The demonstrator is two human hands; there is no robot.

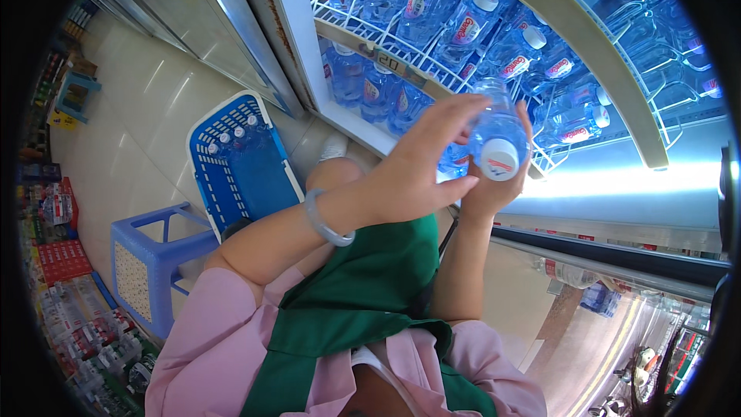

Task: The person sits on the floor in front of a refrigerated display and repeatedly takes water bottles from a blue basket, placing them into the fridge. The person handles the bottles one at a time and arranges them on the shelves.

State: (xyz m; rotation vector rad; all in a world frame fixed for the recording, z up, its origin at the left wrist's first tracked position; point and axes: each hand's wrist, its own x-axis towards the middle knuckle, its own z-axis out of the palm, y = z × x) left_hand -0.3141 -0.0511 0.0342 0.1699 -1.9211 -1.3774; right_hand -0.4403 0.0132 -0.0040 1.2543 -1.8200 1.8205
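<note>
In front of the open fridge, a clear plastic water bottle is held with its white cap tilted up towards me. My right hand grips it from the right and below. My left hand, below a pale bangle, curls against its left side, fingertips on the bottle and thumb beside my right wrist. Similar bottles stand on a white wire shelf just beyond my hands. To the right of these, several more bottles lean or lie at an angle. Lower down, another row is partly hidden by the shelf edge.
A blue shopping basket with several bottles inside sits on the floor at left. Near it is a blue plastic stool. A glass door stands left, a door edge right. Packed goods line the lower left.
</note>
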